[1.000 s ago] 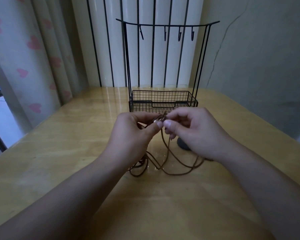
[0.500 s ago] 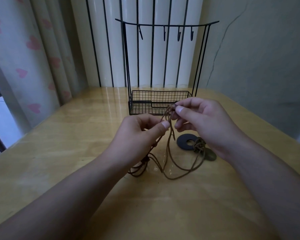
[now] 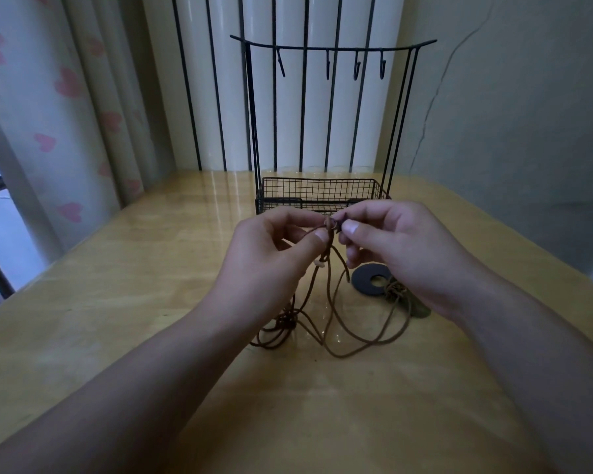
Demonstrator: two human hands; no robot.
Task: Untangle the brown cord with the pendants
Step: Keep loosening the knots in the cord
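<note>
Left hand (image 3: 271, 248) and right hand (image 3: 391, 244) each pinch the brown cord (image 3: 336, 323) at a raised knot. Its loops trail onto the table (image 3: 117, 302) beside 1 black ring pendant (image 3: 365, 280).

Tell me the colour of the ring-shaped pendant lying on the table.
Black, seen in the head view: the ring-shaped pendant.

two hands (image 3: 278, 248), one cord (image 3: 336, 323), one rack (image 3: 322, 195)
</note>
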